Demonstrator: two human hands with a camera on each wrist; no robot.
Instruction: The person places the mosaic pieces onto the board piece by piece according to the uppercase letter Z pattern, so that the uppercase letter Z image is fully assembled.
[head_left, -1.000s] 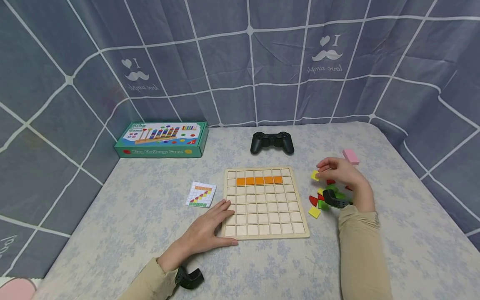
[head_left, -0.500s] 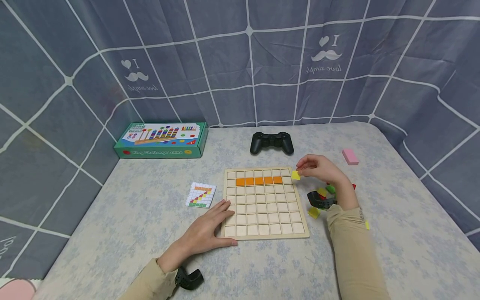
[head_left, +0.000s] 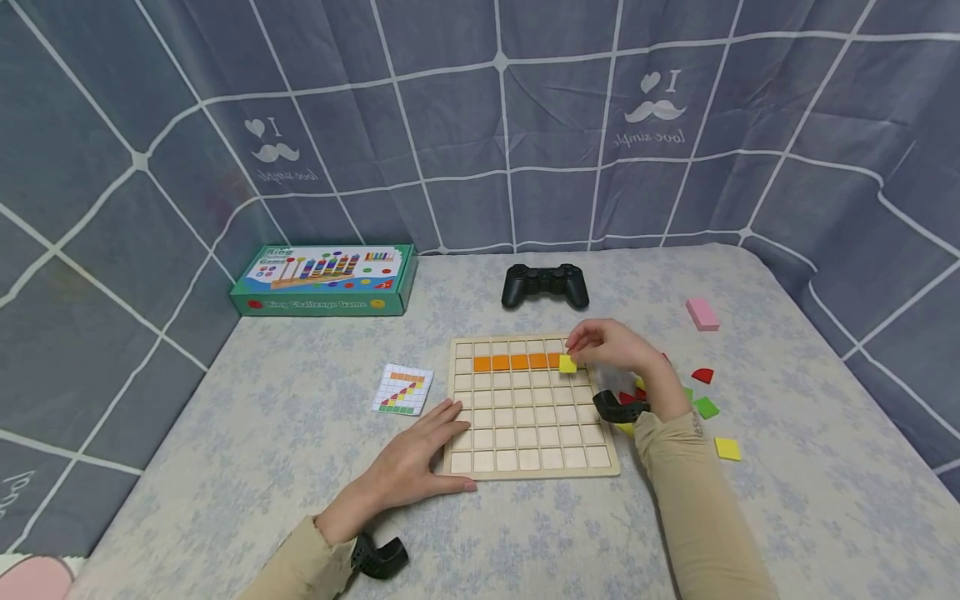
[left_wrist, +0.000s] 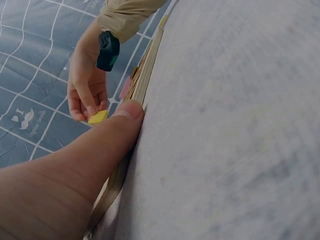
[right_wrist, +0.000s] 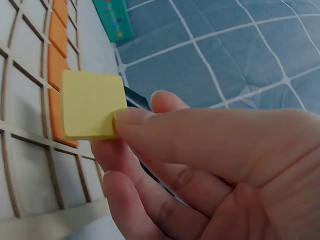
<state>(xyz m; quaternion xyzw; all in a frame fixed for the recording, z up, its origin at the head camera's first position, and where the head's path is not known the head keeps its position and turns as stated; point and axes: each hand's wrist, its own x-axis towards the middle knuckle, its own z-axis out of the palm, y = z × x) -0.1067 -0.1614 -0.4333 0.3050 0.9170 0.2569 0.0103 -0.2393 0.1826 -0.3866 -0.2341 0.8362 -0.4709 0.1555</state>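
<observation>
Table (head_left: 525, 533): cloth-covered, pale; carries everything below.

Board (head_left: 534, 437): wooden, gridded, flat on the table at centre. Judged stiff, fairly light, likely to slide on the cloth if knocked; best held by its outer rim, fingers clear of the cells.

Left hand (head_left: 405, 458): at the board's near left corner, palm down. Fingers spread wide, gripping nothing, resting over the left rim; thumb tip against the near edge. Reads as a steadying pose.

Right hand (head_left: 611, 346): reaches in from the right over the board's far right part, forearm slanting left and away, wrist bent so the fingers point left. Thumb and fingers closed narrowly on one yellow tile; the lower fingers bend loosely beneath.

Orange tiles (head_left: 519, 362): five, in one line in the second row from the far edge.

Yellow tile (right_wrist: 92, 105): held above the board by the right end of the orange line, face tilted, not seated in a cell. Should be light, rigid, hard to damage; smooth faces might slip or twist in a corner pinch. Present hold, at one corner, leaves most of the face and the leading edge free. Opposite edges would give a steadier hold.
</observation>
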